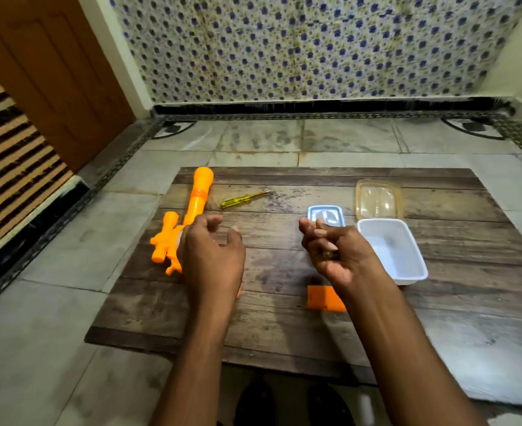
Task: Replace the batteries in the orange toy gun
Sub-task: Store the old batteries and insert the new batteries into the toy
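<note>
The orange toy gun (196, 198) lies on the left of a wood-pattern mat (284, 327), barrel pointing away from me. My left hand (212, 256) hovers over the gun's rear part and hides it; its fingers are loosely curled and hold nothing. My right hand (335, 250) is raised over the mat's middle, fingers curled around a small dark, brassy object (327, 255) that looks like a battery. An orange battery cover (319, 298) lies on the mat, partly under my right wrist. A yellow screwdriver (244, 197) rests beside the barrel.
A white plastic tub (407, 272) stands right of my right hand, with its clear lid (378, 198) behind it. A small blue-rimmed tray (327, 210) sits just beyond my right fingers. Marble floor surrounds the mat; a brown door (54, 87) is at the left.
</note>
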Available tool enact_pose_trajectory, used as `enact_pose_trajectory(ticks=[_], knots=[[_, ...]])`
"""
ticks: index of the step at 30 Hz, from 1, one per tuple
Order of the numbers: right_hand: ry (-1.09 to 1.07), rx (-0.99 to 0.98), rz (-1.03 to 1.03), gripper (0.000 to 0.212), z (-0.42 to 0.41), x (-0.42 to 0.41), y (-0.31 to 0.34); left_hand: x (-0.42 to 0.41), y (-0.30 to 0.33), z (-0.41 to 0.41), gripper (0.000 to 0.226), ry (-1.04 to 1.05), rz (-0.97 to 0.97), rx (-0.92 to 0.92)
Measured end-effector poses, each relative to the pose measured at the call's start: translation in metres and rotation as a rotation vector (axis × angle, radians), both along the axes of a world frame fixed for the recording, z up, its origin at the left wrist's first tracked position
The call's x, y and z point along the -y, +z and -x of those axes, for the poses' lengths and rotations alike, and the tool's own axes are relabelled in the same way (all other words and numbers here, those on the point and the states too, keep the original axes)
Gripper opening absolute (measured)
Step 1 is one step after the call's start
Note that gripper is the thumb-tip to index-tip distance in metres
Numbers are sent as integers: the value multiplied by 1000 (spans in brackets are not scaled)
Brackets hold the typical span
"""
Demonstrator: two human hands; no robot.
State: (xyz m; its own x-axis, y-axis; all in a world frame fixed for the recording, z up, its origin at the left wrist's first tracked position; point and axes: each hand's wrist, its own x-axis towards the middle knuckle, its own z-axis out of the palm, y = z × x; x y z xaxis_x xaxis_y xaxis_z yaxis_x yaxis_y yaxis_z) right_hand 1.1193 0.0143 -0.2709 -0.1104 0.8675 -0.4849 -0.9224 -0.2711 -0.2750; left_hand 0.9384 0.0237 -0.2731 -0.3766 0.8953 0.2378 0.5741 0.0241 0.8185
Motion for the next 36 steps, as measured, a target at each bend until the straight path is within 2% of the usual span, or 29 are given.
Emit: enact_pose_trajectory(ticks=[2, 5, 9, 12, 17, 19, 23, 27, 28, 33, 36], knots=[[45, 64, 0, 25, 7, 0, -3, 3, -8, 14, 32, 95, 73, -66], [92, 198, 16, 29, 17, -2, -6, 6, -24, 33, 55, 167, 241, -97], [142, 196, 13, 21, 28, -8, -5, 1, -33, 38, 74, 156, 391, 19], [167, 189, 13, 25, 40, -12, -9, -8, -38, 39, 79, 180, 391, 59], [213, 355, 12, 15, 56, -14, -16, -21, -39, 46, 86, 254, 424, 108], [223, 419, -17, 11, 60, -14, -17, -24, -38, 50, 90, 259, 431, 168], [232, 514, -80, 9, 66, -15, -20, -23, -33, 51, 112, 255, 371, 322], [203, 643, -134, 6, 70, -18, -23, -28, -32, 51, 119, 260, 311, 503], [200, 700, -159, 6, 70, -18, -23, -30, -36, 52, 115, 251, 293, 554], [181, 885, -273, 10, 74, -19, -22, -27, -37, 46, 53, 138, 273, 704], [161, 1039, -351, 11, 80, -23, -28, -29, -40, 49, 39, 125, 262, 776]])
